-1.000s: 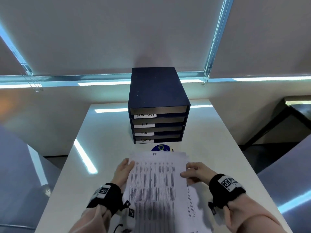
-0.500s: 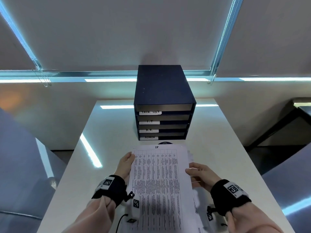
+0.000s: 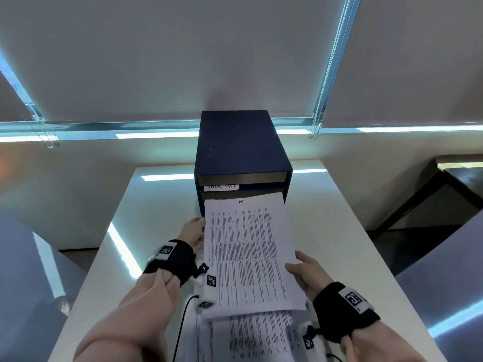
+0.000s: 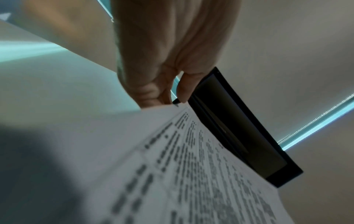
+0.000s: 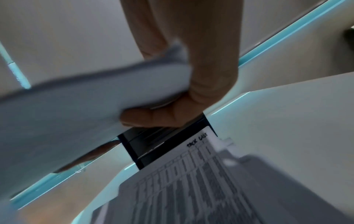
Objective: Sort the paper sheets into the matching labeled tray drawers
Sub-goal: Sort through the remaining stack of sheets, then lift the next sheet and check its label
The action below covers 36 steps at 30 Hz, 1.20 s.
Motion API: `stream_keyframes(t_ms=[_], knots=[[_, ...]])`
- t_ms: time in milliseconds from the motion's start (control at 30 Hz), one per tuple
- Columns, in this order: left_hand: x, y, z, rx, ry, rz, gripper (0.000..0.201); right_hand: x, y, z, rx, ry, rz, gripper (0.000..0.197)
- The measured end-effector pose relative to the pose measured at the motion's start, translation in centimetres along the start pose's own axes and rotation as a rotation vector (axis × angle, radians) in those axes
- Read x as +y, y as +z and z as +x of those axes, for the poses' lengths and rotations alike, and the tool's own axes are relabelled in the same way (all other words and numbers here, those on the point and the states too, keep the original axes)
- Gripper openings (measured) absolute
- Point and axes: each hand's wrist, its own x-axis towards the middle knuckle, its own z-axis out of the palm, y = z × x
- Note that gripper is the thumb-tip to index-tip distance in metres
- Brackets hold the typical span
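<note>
A printed sheet headed "IT" [image 3: 245, 252] is held off the table by both hands. My left hand [image 3: 194, 232] pinches its left edge; in the left wrist view the fingers [image 4: 162, 94] meet the sheet [image 4: 191, 166] at its rim. My right hand [image 3: 303, 270] grips the right edge, with the thumb [image 5: 153, 118] under the sheet [image 5: 76, 113]. The sheet's far edge reaches the front of the dark blue drawer unit [image 3: 243, 147], just below the "TASK LIST" label [image 3: 221, 186], and hides the lower labels. A stack of sheets [image 3: 251, 335] lies underneath; its top sheet [image 5: 191, 189] reads "TASK LIST".
The white table [image 3: 156, 205] has bare room left and right of the drawer unit. A black cable [image 3: 183, 322] runs by my left forearm. A dark table [image 3: 457, 178] stands to the right. Window blinds with bead chains [image 3: 317, 126] hang behind.
Both hands have lifted the IT sheet off the stack and carried it forward and up to the drawer unit's front. It now covers the lower drawer labels.
</note>
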Motion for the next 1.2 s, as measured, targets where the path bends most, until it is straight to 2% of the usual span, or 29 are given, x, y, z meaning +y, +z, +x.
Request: stream_keyframes(t_ms=[67, 167, 267, 433, 500, 567, 667, 733, 800, 867, 900, 933, 1033, 1133, 1200], knots=[[0.5, 0.3, 0.3, -0.043, -0.027, 0.012, 0.021, -1.2, -0.4, 2.0, 0.035, 0.042, -0.059, 0.028], [0.0, 0.0, 0.3, -0.071, -0.055, 0.039, 0.028, -2.9, -0.1, 5.3, 0.011, 0.096, -0.159, 0.035], [-0.6, -0.3, -0.7, -0.136, -0.06, 0.01, 0.026, -4.7, 0.9, 8.4, 0.006, 0.104, -0.145, 0.038], [-2.0, -0.6, -1.7, -0.296, -0.138, -0.022, 0.016, -7.4, 2.4, 10.7, 0.063, -0.014, 0.078, 0.039], [-2.5, -0.1, -0.9, -0.217, -0.112, -0.058, 0.012, -8.0, 2.4, 11.9, 0.048, -0.04, 0.069, 0.043], [-2.7, 0.7, 0.3, -0.144, -0.053, -0.117, 0.029, -8.9, 2.4, 11.6, 0.006, -0.016, -0.017, 0.034], [-2.3, 1.8, 2.2, -0.064, -0.015, -0.224, 0.04, -9.1, 1.8, 11.2, -0.02, 0.078, -0.272, 0.02], [-1.3, 2.5, 3.6, -0.009, -0.023, -0.322, 0.049, -8.8, 1.7, 12.3, -0.028, 0.076, -0.144, 0.011], [0.2, 3.0, 5.2, -0.051, -0.019, -0.483, 0.051, -9.3, 2.5, 13.8, -0.042, 0.029, 0.164, 0.006], [1.9, 3.6, 6.7, -0.118, -0.005, -0.612, 0.036, -10.5, 4.0, 15.3, -0.091, -0.019, 0.399, 0.013], [2.9, 3.9, 7.0, -0.134, 0.003, -0.603, 0.023, -10.9, 4.8, 15.8, -0.111, -0.028, 0.418, 0.018], [3.5, 4.1, 7.1, -0.122, 0.021, -0.56, 0.014, -11.0, 5.4, 16.2, -0.137, -0.025, 0.407, 0.019], [3.2, 4.0, 6.2, -0.07, 0.085, -0.295, 0.01, -10.1, 6.2, 15.8, -0.164, -0.016, 0.308, 0.014], [-0.5, 2.9, 4.5, -0.059, 0.186, 0.173, 0.013, -7.9, 5.3, 13.7, -0.143, -0.035, 0.029, 0.02], [-4.0, 2.1, 3.5, -0.088, 0.311, 0.616, 0.021, -5.9, 4.1, 12.3, -0.043, -0.069, -0.167, 0.019]])
